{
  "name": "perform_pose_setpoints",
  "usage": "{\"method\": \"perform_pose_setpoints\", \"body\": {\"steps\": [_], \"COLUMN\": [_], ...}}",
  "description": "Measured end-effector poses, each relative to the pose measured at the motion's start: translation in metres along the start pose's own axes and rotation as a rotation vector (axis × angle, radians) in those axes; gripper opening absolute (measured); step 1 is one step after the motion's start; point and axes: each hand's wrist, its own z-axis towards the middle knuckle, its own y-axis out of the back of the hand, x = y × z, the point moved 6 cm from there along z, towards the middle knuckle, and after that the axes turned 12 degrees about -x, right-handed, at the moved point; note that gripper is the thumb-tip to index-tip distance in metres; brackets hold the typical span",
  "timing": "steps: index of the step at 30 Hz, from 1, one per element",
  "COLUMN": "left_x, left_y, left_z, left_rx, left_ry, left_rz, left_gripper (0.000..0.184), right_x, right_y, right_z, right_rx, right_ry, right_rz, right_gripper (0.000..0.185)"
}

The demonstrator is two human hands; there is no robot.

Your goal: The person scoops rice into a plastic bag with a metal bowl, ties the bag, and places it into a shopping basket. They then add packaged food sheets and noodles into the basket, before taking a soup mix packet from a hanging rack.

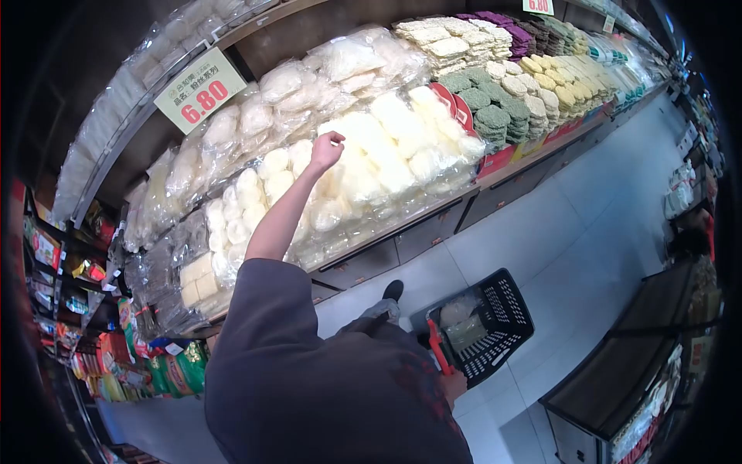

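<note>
My left hand [328, 151] is stretched out over the display, its fingers curled in and nothing visible in them. Below and around it lie pale, clear-wrapped packs of dried noodles [371, 151]; I cannot tell whether the hand touches them. Down at my right side, my right hand [454, 384] is closed round the red handle [439, 348] of a black shopping basket [506, 309]. Inside the basket are clear plastic packs [464, 321] with pale contents.
Green noodle cakes [475, 97] and yellow ones [560, 73] fill the right part of the display. A price sign [201, 89] reading 6.80 hangs at the upper left. A dark display unit [618, 371] stands across the tiled aisle [564, 224].
</note>
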Motion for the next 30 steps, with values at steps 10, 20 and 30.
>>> {"method": "perform_pose_setpoints", "body": {"steps": [10,20,30], "left_x": [0.04,0.052,0.158], "left_y": [0.117,0.07,0.034], "left_z": [0.138,0.115,0.036], "left_rx": [-0.557,-0.408,0.082], "left_ry": [0.198,-0.386,-0.021], "left_rz": [0.45,0.208,0.695], "left_gripper": [0.063,0.042,0.083], "right_x": [0.003,0.003,0.031], "right_y": [-0.007,-0.025,-0.011], "right_z": [0.001,-0.003,0.01], "right_rx": [0.005,0.076,0.272], "right_ry": [-0.076,-0.032,-0.106], "right_rz": [-0.055,-0.092,-0.196], "right_gripper": [0.024,0.062,0.061]}}
